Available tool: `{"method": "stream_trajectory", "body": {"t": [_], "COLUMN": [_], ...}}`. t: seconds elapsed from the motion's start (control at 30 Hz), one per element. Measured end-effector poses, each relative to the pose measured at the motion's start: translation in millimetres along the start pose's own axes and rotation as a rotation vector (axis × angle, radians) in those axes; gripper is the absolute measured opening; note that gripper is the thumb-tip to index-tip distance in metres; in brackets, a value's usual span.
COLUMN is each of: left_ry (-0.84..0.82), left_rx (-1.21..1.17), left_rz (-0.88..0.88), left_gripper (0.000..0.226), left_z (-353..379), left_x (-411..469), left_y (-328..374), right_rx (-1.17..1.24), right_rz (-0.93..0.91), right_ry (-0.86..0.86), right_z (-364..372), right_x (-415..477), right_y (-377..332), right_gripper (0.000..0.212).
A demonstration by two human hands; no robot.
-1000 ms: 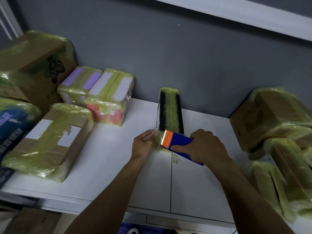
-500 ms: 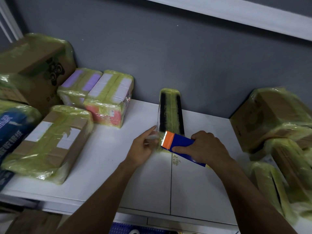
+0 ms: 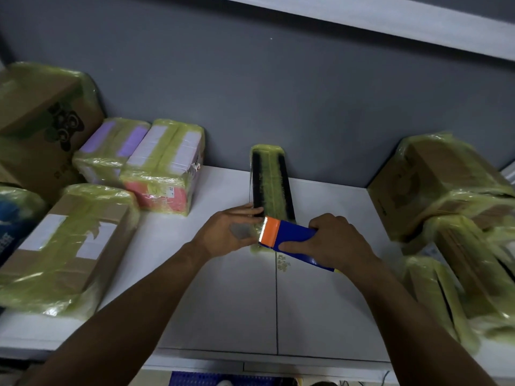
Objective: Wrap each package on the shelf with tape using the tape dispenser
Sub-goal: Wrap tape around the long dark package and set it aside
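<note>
Blue plastic with an orange front, the tape dispenser point(image 3: 289, 239) is in my right hand point(image 3: 338, 245), which is wrapped round its body, thumb along the near edge and fingers curled over the top. Its toothed orange end sits at the near end of a long, narrow black package point(image 3: 271, 185). That package lies on the white shelf point(image 3: 223, 296), pointing away from me, its far end up against the grey wall point(image 3: 278, 93). Yellow-green tape runs down the middle of its top, with a black strip showing on either side.

My left hand point(image 3: 227, 232) is just beside the orange end, fingers stretched out almost straight, and the fingertips point(image 3: 257, 210) touch the left side of the black package near its close end. I cannot make out anything gripped in it.

Off to my left on the shelf lies a flat brown box point(image 3: 64, 246) with white labels. Behind it are a pink package point(image 3: 164, 174) and a purple package point(image 3: 111, 146) side by side, then a big carton point(image 3: 41, 121) with a dark cartoon print. A blue package point(image 3: 14, 227) shows at the far left edge. All carry the same yellow-green wrapping. To my right, well apart from my hands, stands a blurred heap of wrapped brown cartons point(image 3: 434, 185)
</note>
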State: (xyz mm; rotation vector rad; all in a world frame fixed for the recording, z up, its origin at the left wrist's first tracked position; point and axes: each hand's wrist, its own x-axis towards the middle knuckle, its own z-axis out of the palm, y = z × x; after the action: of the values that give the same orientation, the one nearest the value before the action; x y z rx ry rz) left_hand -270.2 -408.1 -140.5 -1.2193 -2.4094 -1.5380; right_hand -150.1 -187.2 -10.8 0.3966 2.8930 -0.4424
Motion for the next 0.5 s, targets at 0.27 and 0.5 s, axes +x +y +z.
{"method": "stream_trajectory", "body": {"t": [0.27,0.5], "left_ry": [-0.032,0.051], "left_rx": [-0.083,-0.049], "left_rz": [-0.05,-0.038], "left_gripper": [0.064,0.055], "left_z": [3,8], "left_x": [-1,-5], "left_y": [-1,3], "right_rx": [0.06,-0.043], "right_rz": [-0.007,-0.009], "right_ry": [-0.011,0.026], "right_z": [-14,-38], "right_x": [-5,-4], "right_y": [5,26], "right_gripper": [0.065,0.073]}}
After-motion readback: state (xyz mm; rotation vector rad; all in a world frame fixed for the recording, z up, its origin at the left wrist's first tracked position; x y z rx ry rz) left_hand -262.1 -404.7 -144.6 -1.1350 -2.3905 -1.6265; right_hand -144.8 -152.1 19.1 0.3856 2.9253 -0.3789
